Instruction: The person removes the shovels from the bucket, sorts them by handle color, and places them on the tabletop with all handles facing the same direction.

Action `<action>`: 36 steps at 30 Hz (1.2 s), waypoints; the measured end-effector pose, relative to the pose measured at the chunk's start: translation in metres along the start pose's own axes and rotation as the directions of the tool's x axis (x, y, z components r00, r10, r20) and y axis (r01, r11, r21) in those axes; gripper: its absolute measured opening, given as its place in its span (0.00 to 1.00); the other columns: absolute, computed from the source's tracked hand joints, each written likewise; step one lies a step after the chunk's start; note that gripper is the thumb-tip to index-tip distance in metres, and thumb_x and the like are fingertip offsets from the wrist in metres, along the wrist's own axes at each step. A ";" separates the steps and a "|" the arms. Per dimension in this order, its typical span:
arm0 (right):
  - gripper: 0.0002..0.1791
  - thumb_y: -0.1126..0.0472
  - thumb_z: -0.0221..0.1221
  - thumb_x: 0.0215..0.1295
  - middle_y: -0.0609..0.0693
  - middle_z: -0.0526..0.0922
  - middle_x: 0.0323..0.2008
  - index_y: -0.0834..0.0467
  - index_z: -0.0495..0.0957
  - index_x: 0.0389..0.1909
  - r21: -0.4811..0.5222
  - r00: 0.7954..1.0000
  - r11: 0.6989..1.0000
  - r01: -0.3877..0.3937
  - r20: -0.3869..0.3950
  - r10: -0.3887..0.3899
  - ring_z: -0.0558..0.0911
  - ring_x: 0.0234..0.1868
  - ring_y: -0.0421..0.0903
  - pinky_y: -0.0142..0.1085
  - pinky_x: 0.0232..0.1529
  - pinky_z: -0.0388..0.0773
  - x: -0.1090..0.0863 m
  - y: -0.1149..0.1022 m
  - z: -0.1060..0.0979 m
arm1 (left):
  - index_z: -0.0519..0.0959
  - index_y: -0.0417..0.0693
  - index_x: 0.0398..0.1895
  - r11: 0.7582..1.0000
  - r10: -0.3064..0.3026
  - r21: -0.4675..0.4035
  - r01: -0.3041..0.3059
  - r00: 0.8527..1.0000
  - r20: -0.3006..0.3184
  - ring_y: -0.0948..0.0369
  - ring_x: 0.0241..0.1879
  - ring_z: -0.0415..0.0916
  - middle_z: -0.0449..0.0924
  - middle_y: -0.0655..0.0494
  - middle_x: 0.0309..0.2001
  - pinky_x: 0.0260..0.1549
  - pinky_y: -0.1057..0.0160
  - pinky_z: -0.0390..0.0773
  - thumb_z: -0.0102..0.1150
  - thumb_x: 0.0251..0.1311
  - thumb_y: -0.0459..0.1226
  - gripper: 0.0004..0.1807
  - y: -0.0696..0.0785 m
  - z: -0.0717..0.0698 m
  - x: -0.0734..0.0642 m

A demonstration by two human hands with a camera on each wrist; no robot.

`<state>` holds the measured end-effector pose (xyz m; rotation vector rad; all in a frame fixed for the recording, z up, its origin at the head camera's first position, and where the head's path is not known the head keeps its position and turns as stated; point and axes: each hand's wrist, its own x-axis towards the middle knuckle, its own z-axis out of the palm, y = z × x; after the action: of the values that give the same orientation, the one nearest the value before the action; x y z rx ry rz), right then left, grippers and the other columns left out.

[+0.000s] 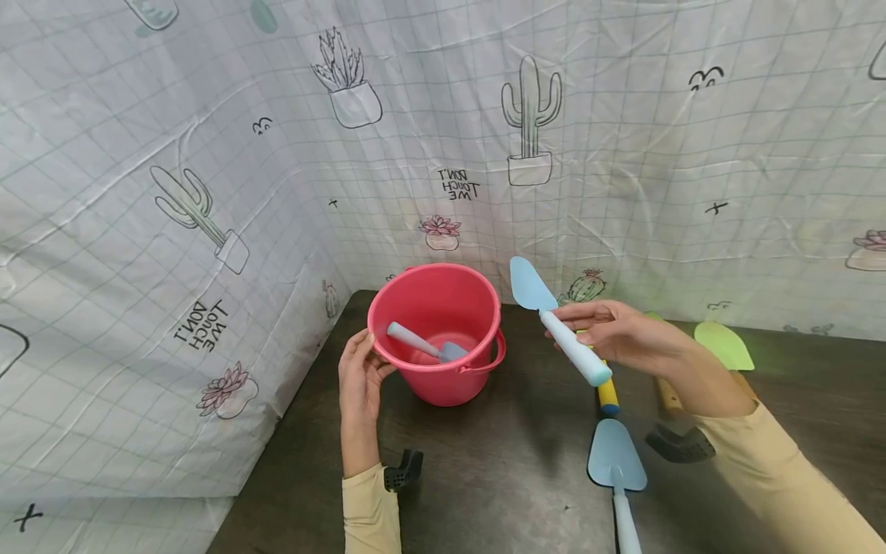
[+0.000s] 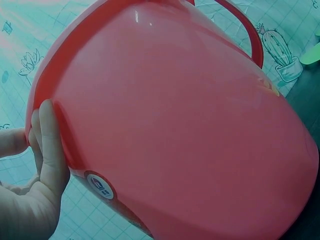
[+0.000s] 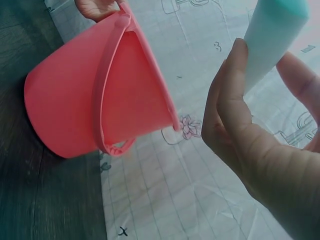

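A pink-red bucket (image 1: 436, 385) stands on the dark table. My left hand (image 1: 361, 381) grips its rim at the left, fingers against the outer wall, as the left wrist view also shows. Inside the bucket leans a small trowel (image 1: 415, 341) with a pale handle and grey-blue blade. To the bucket's right, my right hand (image 1: 616, 331) holds another trowel (image 1: 576, 350) in the air by its white handle with a teal end. Its light blue blade points up and left. Only the handle (image 3: 275, 40) of that trowel shows in the right wrist view.
A blue trowel (image 1: 616, 458) lies at the front right. Partly hidden by the right hand is a yellow-and-blue handle (image 1: 607, 396). Farther right lies a tool with a lime-green blade (image 1: 723, 346). A printed cloth (image 1: 623, 154) hangs behind and to the left.
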<state>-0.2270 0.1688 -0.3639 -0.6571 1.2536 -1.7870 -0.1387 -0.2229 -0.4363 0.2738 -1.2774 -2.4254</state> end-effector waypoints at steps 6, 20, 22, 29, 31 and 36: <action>0.25 0.77 0.50 0.73 0.49 0.84 0.59 0.52 0.83 0.60 0.015 0.999 0.999 0.039 -0.019 -0.039 0.83 0.59 0.46 0.36 0.54 0.81 -0.014 0.003 -0.005 | 0.72 0.33 0.57 1.000 0.004 -0.009 -0.004 1.000 0.006 0.62 0.26 0.81 0.80 0.46 0.37 0.26 0.64 0.87 0.48 0.77 0.31 0.12 0.000 0.000 -0.001; 0.27 0.73 0.54 0.70 0.46 0.80 0.60 0.44 0.79 0.62 -0.198 0.971 0.980 -0.026 -0.237 -0.023 0.82 0.55 0.44 0.37 0.52 0.82 -0.060 0.008 -0.011 | 0.75 0.36 0.55 1.000 -0.020 -0.023 0.020 1.000 -0.003 0.62 0.25 0.78 0.80 0.47 0.38 0.25 0.65 0.86 0.48 0.78 0.31 0.10 0.001 -0.001 -0.002; 0.26 0.72 0.55 0.70 0.43 0.79 0.60 0.43 0.79 0.61 -0.232 0.956 0.971 -0.056 -0.292 -0.014 0.82 0.55 0.42 0.37 0.52 0.82 -0.067 0.010 -0.012 | 0.75 0.37 0.54 0.999 -0.020 -0.029 0.020 1.000 -0.004 0.62 0.25 0.78 0.80 0.47 0.38 0.25 0.65 0.86 0.48 0.78 0.31 0.10 0.002 0.000 -0.003; 0.27 0.72 0.55 0.70 0.39 0.78 0.62 0.42 0.76 0.63 -0.293 0.940 0.953 -0.079 -0.341 -0.027 0.80 0.60 0.39 0.34 0.54 0.79 -0.089 0.017 -0.019 | 0.76 0.37 0.52 0.999 -0.033 -0.042 0.033 0.999 0.005 0.62 0.25 0.78 0.81 0.47 0.38 0.23 0.66 0.85 0.48 0.77 0.30 0.09 0.002 -0.001 -0.005; 0.27 0.72 0.54 0.71 0.39 0.78 0.63 0.42 0.77 0.64 -0.297 0.941 0.952 -0.071 -0.336 -0.035 0.79 0.62 0.38 0.33 0.54 0.78 -0.095 0.019 -0.021 | 0.76 0.37 0.52 0.999 -0.033 -0.042 0.033 0.999 0.003 0.62 0.25 0.78 0.81 0.47 0.38 0.22 0.66 0.85 0.49 0.77 0.30 0.08 0.002 0.000 -0.005; 0.27 0.70 0.53 0.72 0.37 0.78 0.63 0.40 0.79 0.63 -0.287 0.941 0.955 -0.068 -0.338 -0.035 0.77 0.61 0.36 0.33 0.53 0.78 -0.108 0.026 -0.027 | 0.76 0.37 0.52 0.999 -0.025 -0.047 0.025 1.000 -0.003 0.62 0.24 0.78 0.81 0.47 0.37 0.20 0.67 0.84 0.49 0.77 0.30 0.08 0.003 0.001 -0.006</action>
<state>-0.1845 0.2712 -0.3932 -0.5087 1.7809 -1.7640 -0.1331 -0.2209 -0.4330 0.2817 -1.2208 -2.4711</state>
